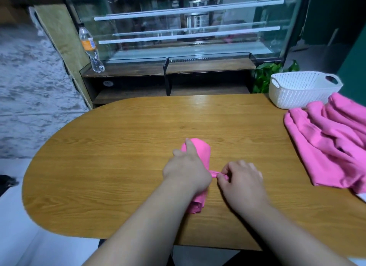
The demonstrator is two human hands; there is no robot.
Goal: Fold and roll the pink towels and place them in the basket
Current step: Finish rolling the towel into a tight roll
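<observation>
A pink towel [202, 151], folded into a narrow strip, lies in the middle of the wooden table [118, 147]. My left hand [186, 169] lies over the strip, index finger stretched along its far end and pressing it down. My right hand [242, 177] pinches a small corner of the towel beside the left hand. A heap of loose pink towels [328, 143] sits at the table's right side. The white woven basket [301, 89] stands behind the heap at the far right corner; I see nothing in it.
Behind the table is a dark wooden shelf [178, 68] with a plastic water bottle [91, 48] leaning on it, and a glass display case [188, 24] above. A green plant [265, 75] is beside the basket. The table's left end is rounded.
</observation>
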